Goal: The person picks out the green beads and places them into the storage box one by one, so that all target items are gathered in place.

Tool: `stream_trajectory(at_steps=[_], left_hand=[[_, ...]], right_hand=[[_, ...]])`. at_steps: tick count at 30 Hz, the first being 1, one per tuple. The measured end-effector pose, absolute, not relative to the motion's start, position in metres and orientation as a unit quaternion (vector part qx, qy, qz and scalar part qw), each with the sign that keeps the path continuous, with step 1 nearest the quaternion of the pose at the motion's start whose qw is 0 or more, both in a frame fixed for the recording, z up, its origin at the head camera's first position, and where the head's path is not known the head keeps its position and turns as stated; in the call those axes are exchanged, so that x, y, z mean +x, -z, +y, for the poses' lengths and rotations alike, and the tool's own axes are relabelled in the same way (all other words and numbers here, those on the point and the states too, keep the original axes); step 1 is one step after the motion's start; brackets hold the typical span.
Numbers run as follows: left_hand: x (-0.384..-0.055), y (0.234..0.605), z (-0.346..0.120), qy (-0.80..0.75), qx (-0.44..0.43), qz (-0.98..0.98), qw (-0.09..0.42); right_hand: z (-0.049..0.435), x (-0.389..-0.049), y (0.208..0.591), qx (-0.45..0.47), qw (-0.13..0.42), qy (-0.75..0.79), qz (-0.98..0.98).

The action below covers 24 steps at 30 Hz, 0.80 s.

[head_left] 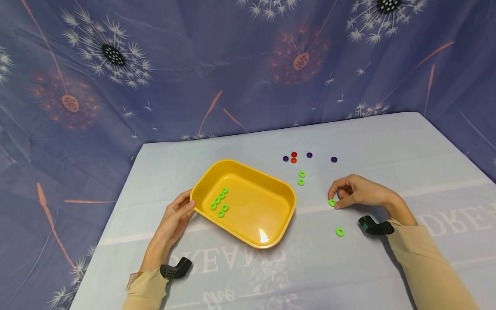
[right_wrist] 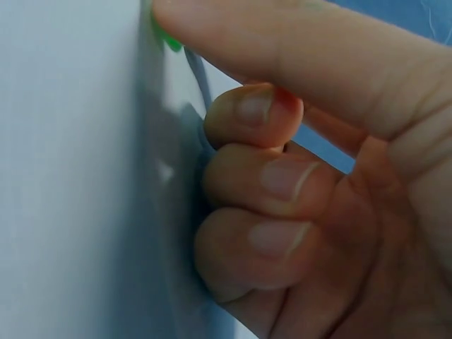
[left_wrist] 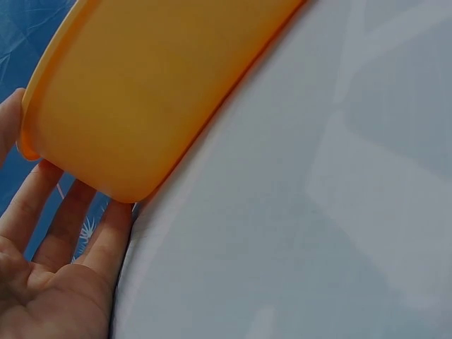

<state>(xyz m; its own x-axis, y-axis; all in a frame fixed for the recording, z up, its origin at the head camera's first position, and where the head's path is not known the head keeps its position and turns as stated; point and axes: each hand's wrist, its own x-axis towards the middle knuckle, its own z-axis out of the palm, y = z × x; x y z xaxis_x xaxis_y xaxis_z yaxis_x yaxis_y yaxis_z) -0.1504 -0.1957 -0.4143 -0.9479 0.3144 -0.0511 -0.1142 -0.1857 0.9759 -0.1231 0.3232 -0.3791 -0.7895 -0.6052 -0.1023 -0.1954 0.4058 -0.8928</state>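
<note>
My left hand (head_left: 174, 221) grips the left end of a yellow plastic tray (head_left: 252, 206), thumb over the rim. From the left wrist view, that hand's fingers (left_wrist: 106, 236) lie against the outer wall of the tray (left_wrist: 141, 92). Several bright green rings (head_left: 213, 209) lie on the tray floor, toward its left side. To the right of the tray, my right hand (head_left: 362, 191) pinches a green ring (head_left: 330, 202) between thumb and index finger, low over the table. The right wrist view shows the other fingers (right_wrist: 261, 176) curled in; the thumb hides most of the ring (right_wrist: 169, 42).
On the table (head_left: 372, 275), one green ring (head_left: 337, 233) lies nearer me than the right hand. Two more green rings (head_left: 301, 185) lie right of the tray. Farther back are small purple pieces (head_left: 334, 159) and red-orange ones (head_left: 294, 154). A patterned blue cloth (head_left: 217, 64) hangs behind.
</note>
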Motion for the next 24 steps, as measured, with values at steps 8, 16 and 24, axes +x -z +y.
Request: stream_trajectory(at_steps=[8, 16, 24], left_hand=[[-0.1496, 0.4146, -0.1951, -0.771, 0.085, 0.616, 0.137], [-0.1497, 0.4149, -0.1956, -0.77, 0.094, 0.616, 0.138], [-0.1497, 0.415, -0.1965, -0.769, 0.087, 0.618, 0.139]], right_hand=[[0.3234, -0.122, 0.3794, -0.236, 0.208, 0.489, 0.814], [0.3232, -0.1218, 0.3797, -0.226, 0.202, 0.482, 0.822], [0.322, -0.1213, 0.3815, -0.217, 0.201, 0.487, 0.821]])
